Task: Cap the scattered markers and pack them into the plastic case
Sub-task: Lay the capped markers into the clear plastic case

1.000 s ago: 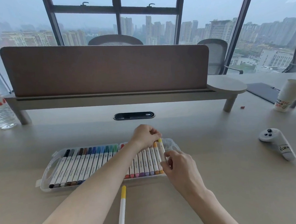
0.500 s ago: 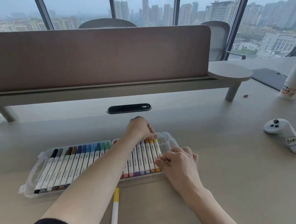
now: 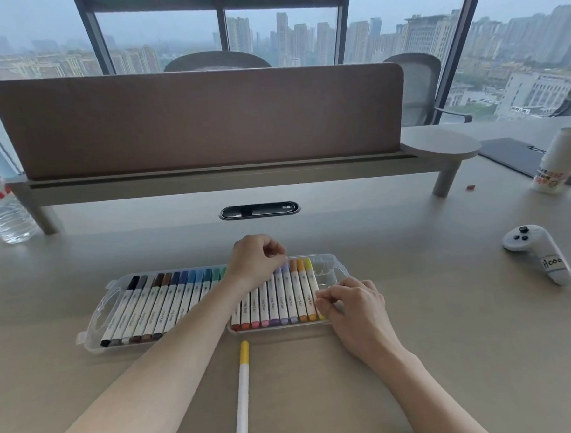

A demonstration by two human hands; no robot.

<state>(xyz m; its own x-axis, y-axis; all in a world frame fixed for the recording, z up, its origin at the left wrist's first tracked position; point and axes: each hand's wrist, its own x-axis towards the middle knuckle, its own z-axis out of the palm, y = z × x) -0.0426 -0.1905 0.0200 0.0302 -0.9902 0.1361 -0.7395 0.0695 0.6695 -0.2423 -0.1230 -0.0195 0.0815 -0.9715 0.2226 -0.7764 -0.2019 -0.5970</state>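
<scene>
A clear plastic case [image 3: 334, 270] lies open on the desk, with a row of capped markers [image 3: 169, 305] running from black on the left to yellow on the right. My left hand [image 3: 256, 259] rests over the top ends of the purple markers, fingers curled with nothing seen in them. My right hand [image 3: 351, 300] has its fingertips pinched on the lower half of the rightmost yellow marker [image 3: 310, 283], which lies in the case. The case's right end is bare. One loose yellow-capped marker [image 3: 243, 387] lies on the desk in front of the case, between my forearms.
A white game controller [image 3: 537, 252] lies at the right. A paper cup [image 3: 559, 160] and a dark folder [image 3: 512, 153] sit at the far right. A water bottle [image 3: 2, 211] stands far left. A brown divider on a shelf [image 3: 199, 121] spans the back.
The yellow marker, held above the case's right end by both hands, now lies in its slot. My left hand moved left over the purple markers; my right hand stays on the marker.
</scene>
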